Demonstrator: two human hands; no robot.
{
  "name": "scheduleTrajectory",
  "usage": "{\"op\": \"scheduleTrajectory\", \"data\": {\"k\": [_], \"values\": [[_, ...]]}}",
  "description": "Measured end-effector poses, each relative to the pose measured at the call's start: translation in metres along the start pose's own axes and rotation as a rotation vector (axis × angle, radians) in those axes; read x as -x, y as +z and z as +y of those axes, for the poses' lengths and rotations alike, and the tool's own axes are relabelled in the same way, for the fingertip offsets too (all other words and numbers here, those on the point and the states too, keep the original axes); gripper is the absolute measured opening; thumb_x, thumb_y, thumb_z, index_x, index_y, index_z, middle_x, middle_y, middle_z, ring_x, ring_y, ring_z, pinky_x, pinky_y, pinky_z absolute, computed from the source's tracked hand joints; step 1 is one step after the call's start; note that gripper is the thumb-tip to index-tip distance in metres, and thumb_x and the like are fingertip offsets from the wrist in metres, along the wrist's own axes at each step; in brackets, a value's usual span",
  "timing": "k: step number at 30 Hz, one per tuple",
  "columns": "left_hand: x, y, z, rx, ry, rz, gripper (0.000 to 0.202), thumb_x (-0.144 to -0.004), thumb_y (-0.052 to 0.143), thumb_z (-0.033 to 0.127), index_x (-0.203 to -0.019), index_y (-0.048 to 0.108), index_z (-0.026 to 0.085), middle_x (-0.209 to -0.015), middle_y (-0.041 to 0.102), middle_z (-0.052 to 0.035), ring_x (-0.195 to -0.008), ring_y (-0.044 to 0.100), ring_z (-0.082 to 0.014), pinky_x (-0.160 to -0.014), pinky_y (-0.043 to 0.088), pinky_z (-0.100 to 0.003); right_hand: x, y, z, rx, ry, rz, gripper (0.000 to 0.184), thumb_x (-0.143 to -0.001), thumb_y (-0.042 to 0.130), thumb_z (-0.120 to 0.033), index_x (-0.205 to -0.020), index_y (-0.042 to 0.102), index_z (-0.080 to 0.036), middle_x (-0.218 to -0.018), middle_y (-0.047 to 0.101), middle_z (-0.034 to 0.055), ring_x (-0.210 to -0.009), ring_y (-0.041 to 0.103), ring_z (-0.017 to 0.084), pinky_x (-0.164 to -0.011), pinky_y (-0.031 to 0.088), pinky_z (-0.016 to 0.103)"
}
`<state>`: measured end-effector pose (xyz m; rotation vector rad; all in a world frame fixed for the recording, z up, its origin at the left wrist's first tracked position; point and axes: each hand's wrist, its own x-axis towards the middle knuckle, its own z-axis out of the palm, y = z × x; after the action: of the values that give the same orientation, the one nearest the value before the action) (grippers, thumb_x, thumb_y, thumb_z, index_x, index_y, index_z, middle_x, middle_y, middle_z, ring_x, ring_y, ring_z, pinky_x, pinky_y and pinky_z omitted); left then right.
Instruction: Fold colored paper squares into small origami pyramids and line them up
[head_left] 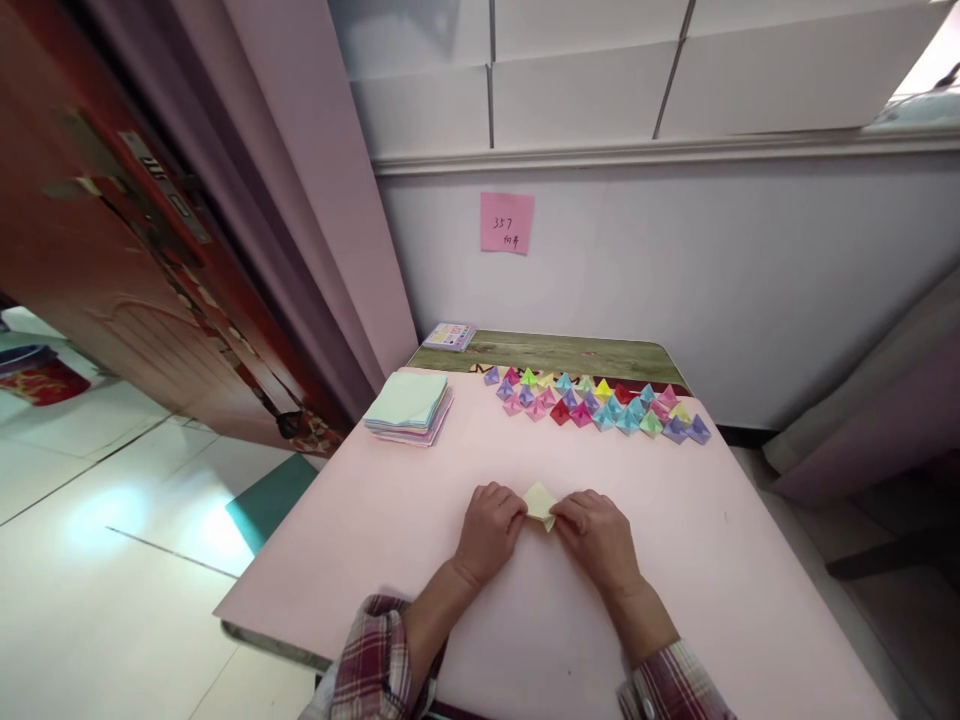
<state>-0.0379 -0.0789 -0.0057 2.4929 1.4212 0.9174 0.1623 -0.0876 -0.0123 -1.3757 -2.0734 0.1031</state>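
A small folded piece of pale yellow origami paper (pixel 539 500) is held low over the middle of the table. My left hand (pixel 491 530) pinches its left corner between thumb and fingers. On the opposite side, my right hand (pixel 598 535) grips the right corner the same way. The paper has a diamond-like top, with a small flap pointing down at its lower right. Beyond my hands, rows of small folded paper boats (pixel 591 408) in many colours stand along the far right of the table. A stack of square coloured paper (pixel 407 402), pale green on top, lies at the far left.
The table (pixel 360 560) has a pink cover, with a wood-patterned strip showing at the back. A flat packet (pixel 450 336) lies in the far left corner. A pink note (pixel 506 222) sticks to the wall behind. A purple curtain (pixel 315 180) hangs at the left.
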Motion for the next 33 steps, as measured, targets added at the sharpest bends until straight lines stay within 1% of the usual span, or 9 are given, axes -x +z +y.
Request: {"op": "scheduleTrajectory", "data": {"k": [5, 9, 12, 16, 20, 23, 25, 30, 33], "values": [[-0.001, -0.001, 0.001, 0.163, -0.221, -0.089, 0.007, -0.082, 0.063, 0.023, -0.076, 0.065, 0.020, -0.079, 0.065, -0.0024, -0.082, 0.055, -0.0195, -0.077, 0.038, -0.033, 0.001, 0.003, 0.001, -0.129, 0.204, -0.151, 0.012, -0.086, 0.061, -0.032, -0.080, 0.071, -0.029, -0.080, 0.068, -0.0011, -0.078, 0.061, 0.016, -0.066, 0.039, 0.025], [-0.008, 0.003, 0.001, 0.187, -0.345, -0.063, 0.006, -0.081, 0.063, 0.023, -0.077, 0.066, 0.020, -0.075, 0.066, -0.0010, -0.078, 0.056, -0.0189, -0.075, 0.037, -0.032, -0.009, 0.005, -0.007, -0.097, 0.433, -0.179, 0.023, -0.086, 0.057, -0.043, -0.074, 0.068, -0.027, -0.073, 0.067, -0.0012, -0.071, 0.060, 0.016, -0.059, 0.036, 0.026], [-0.010, 0.010, 0.000, 0.152, -0.394, -0.015, 0.003, -0.078, 0.065, 0.021, -0.080, 0.064, 0.020, -0.076, 0.065, -0.0007, -0.078, 0.056, -0.0187, -0.075, 0.037, -0.032, -0.013, 0.008, -0.013, -0.057, 0.553, -0.168, 0.019, -0.082, 0.060, -0.044, -0.078, 0.064, -0.026, -0.074, 0.065, -0.0028, -0.069, 0.059, 0.016, -0.056, 0.033, 0.026], [-0.008, 0.015, -0.001, 0.115, -0.381, 0.011, 0.004, -0.077, 0.065, 0.020, -0.078, 0.061, 0.020, -0.082, 0.063, -0.0014, -0.081, 0.055, -0.0189, -0.076, 0.037, -0.032, -0.022, 0.007, -0.016, -0.029, 0.588, -0.213, 0.021, -0.077, 0.064, -0.039, -0.093, 0.061, -0.026, -0.087, 0.066, -0.0024, -0.075, 0.060, 0.015, -0.058, 0.033, 0.025], [-0.006, 0.015, -0.002, 0.123, -0.373, 0.010, 0.004, -0.077, 0.065, 0.020, -0.079, 0.061, 0.020, -0.082, 0.063, -0.0011, -0.082, 0.055, -0.0191, -0.076, 0.037, -0.033, -0.047, 0.006, -0.021, 0.051, 0.527, -0.366, 0.026, -0.069, 0.070, -0.037, -0.090, 0.062, -0.024, -0.092, 0.066, 0.0016, -0.081, 0.061, 0.018, -0.059, 0.032, 0.026], [-0.006, 0.012, -0.001, 0.139, -0.373, 0.015, 0.004, -0.077, 0.064, 0.019, -0.080, 0.061, 0.020, -0.083, 0.063, -0.0014, -0.082, 0.055, -0.0193, -0.076, 0.038, -0.033, -0.066, 0.006, -0.022, 0.067, 0.569, -0.498, 0.030, -0.060, 0.077, -0.034, -0.085, 0.063, -0.024, -0.085, 0.068, 0.0025, -0.079, 0.062, 0.020, -0.059, 0.031, 0.027], [-0.005, 0.011, -0.001, 0.164, -0.378, 0.022, 0.005, -0.076, 0.064, 0.018, -0.081, 0.061, 0.020, -0.084, 0.064, -0.0017, -0.082, 0.055, -0.0194, -0.077, 0.039, -0.034, -0.073, 0.005, -0.022, 0.047, 0.595, -0.528, 0.030, -0.055, 0.079, -0.034, -0.079, 0.064, -0.024, -0.081, 0.068, 0.0020, -0.076, 0.062, 0.020, -0.057, 0.031, 0.026], [-0.002, 0.011, -0.004, 0.232, -0.388, 0.056, 0.008, -0.073, 0.063, 0.016, -0.080, 0.062, 0.020, -0.084, 0.064, -0.0019, -0.082, 0.057, -0.0192, -0.078, 0.042, -0.034, -0.059, 0.003, -0.019, -0.023, 0.587, -0.477, 0.016, -0.063, 0.074, -0.036, -0.062, 0.063, -0.024, -0.068, 0.066, -0.0015, -0.065, 0.058, 0.015, -0.053, 0.029, 0.024], [0.000, 0.012, -0.008, 0.355, -0.440, 0.145, 0.017, -0.075, 0.062, 0.020, -0.092, 0.063, 0.020, -0.087, 0.063, -0.0020, -0.076, 0.056, -0.0166, -0.075, 0.045, -0.032, -0.045, 0.009, -0.015, -0.258, 0.600, -0.268, 0.022, -0.067, 0.070, -0.036, -0.057, 0.058, -0.022, -0.056, 0.057, -0.0041, -0.055, 0.051, 0.013, -0.050, 0.028, 0.023]]}}
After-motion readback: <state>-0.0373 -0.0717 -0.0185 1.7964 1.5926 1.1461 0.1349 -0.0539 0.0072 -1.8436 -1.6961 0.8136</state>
